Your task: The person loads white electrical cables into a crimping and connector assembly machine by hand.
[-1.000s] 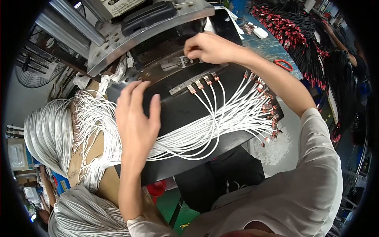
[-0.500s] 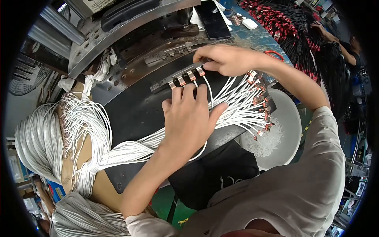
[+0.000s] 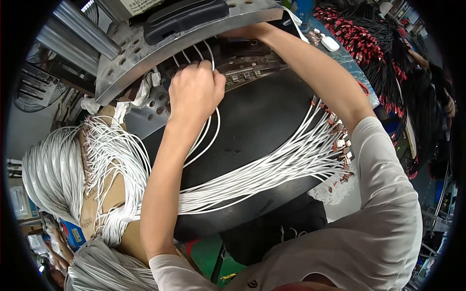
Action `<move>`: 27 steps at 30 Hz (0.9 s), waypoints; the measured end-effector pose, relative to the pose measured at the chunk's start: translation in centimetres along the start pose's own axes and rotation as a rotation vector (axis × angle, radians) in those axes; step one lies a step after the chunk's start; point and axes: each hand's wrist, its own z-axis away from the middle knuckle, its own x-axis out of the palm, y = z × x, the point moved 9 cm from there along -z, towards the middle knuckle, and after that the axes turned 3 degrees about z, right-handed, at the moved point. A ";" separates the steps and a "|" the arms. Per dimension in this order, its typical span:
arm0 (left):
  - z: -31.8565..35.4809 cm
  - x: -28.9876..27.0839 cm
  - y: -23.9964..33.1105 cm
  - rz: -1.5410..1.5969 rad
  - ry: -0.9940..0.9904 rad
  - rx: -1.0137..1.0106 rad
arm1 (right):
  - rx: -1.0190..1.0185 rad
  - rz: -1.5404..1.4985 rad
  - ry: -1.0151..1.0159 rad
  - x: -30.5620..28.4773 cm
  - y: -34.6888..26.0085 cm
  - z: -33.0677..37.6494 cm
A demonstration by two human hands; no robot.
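Note:
My left hand is closed around a few white cables at the front of a press. Past my fingers the cables run up under its thick metal plate, and their far ends are hidden there. Below the hand they hang in loops. My right hand reaches beneath the same plate; its fingers are out of sight. A metal strip with several small clips lies on the press bed between my arms. Across the black worktop stretches a thick bundle of white cables with orange-and-metal plug ends.
Coiled white cables and a cardboard box are at the left. Two steel columns rise behind. At the right are a pale tub, a white case and a heap of black cables with red ends.
Both hands have moved up and away, under the press plate. The strip holding several plugs that they held over the worktop is now out of sight there. The view has shifted slightly.

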 end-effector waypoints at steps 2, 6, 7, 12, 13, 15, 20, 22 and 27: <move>-0.1 0.2 -1.1 -0.005 -0.027 -0.057 | -0.021 0.017 -0.107 0.7 -1.3 -1.0; -0.2 0.5 -2.4 -0.026 -0.078 -0.134 | -0.029 -0.042 -0.236 3.3 -2.9 -0.9; -0.1 0.5 -2.5 -0.018 -0.055 -0.123 | 0.003 -0.125 -0.154 3.0 -2.5 -0.6; -0.2 1.0 -2.6 -0.011 -0.102 -0.164 | -0.070 0.566 -0.170 0.9 0.6 0.6; -0.2 1.3 -2.5 -0.012 -0.150 -0.195 | -0.106 0.829 -0.197 0.1 1.3 0.9; 0.2 -0.1 -1.2 -0.084 -0.105 -0.140 | -0.173 1.333 -0.252 -0.6 3.1 1.5; 5.4 -6.9 3.3 0.100 0.018 -0.123 | 0.433 0.753 -0.474 8.0 -7.4 11.3; 9.7 -9.2 6.1 0.632 -0.131 -0.389 | 0.357 0.264 -0.774 12.0 -14.2 18.6; 31.2 -6.1 11.1 1.819 -0.420 -0.787 | 1.141 -0.465 -0.908 17.0 -15.1 40.2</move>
